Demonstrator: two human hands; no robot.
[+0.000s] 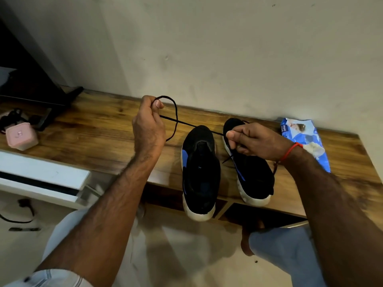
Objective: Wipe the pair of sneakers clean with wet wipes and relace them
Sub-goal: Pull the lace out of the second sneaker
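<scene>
Sneakers, two of them, black with blue side marks and white soles, stood side by side on the wooden shelf [99, 129], toes toward the wall and heels at the front edge, so each long axis ran from the person outward. The left sneaker [200, 168] had its heel just past the shelf's edge; the right sneaker [251, 172] sat just beside it, angled slightly, its toe partly hidden behind the right hand [251, 139].

A black shoelace [186, 123] was stretched above the toes between the two hands. The left hand [148, 125] was raised to the left of the shoes, fingers curled, pinching the lace near its top, where the lace formed a loop that hung down beside the hand. The right hand pinched the lace between thumb and curled fingers over the right sneaker's forefoot, and a short lace end dangled below it. The taut stretch ran roughly left to right, sloping down toward the right hand.

A blue wet wipes pack [304, 139] lay on the shelf to the right of the shoes, near the wall. A pink container [20, 136] sat well apart at the left.
</scene>
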